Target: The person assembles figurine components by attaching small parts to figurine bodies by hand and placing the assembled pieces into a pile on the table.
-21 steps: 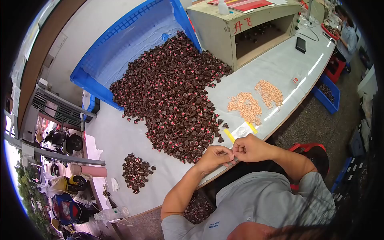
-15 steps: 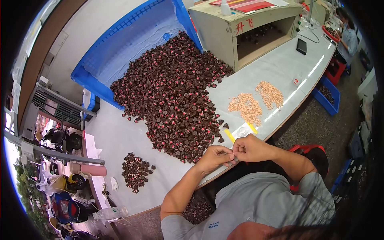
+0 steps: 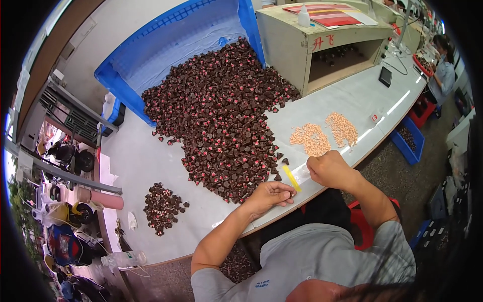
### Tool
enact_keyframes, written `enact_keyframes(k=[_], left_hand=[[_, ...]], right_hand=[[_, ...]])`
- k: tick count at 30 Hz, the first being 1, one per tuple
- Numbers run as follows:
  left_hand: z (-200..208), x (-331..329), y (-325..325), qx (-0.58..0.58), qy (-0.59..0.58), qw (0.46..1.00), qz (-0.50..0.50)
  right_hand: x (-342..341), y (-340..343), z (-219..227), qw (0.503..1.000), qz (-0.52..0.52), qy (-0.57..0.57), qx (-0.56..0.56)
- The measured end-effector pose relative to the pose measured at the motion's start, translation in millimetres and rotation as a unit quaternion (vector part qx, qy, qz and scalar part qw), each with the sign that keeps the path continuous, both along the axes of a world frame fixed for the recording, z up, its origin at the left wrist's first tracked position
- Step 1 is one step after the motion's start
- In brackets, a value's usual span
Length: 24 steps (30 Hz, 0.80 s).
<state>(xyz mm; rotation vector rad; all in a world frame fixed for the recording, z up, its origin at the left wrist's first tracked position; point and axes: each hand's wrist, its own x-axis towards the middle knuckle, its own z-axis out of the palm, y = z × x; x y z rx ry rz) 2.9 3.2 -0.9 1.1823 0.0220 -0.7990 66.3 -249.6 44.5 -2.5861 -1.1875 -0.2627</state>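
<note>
My left hand (image 3: 271, 198) is over the table's near edge, its thumb and fingers pinched together. What lies between the fingertips is too small to make out. To its right, my right hand (image 3: 329, 170) is curled closed beside the nearer pile of small pale-orange pieces (image 3: 310, 139); its fingertips are turned down and hide anything in them. A yellow strip (image 3: 291, 178) lies on the table between the hands. Just beyond my left hand spreads a large heap of small dark brown pieces (image 3: 221, 126), many with a pink-red spot.
A second pale-orange pile (image 3: 342, 129) lies farther right. At left sits a small pile of dark and pale pieces (image 3: 162, 207). Behind the heap, a blue crate (image 3: 126, 63) lies tipped. An open-fronted box (image 3: 284, 48) stands at the back; another person (image 3: 444, 70) sits far right.
My right hand has parted from my left and moved right and away from me, to the near orange pile. My left hand stays pinched in about the same place. The view has shifted slightly.
</note>
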Motion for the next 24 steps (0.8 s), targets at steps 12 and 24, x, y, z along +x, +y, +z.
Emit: enact_keyframes(k=[12,24], left_hand=[[-5.4,0.1,1.6,-0.027,0.025,0.999,0.008],[-9.7,0.3,3.6,-0.033,0.031,0.999,0.016]], right_hand=[[-25.6,18.5,2.9,0.977,0.021,0.097,0.188],[-40.2,35.2,-19.8,0.973,0.053,0.077,0.213]])
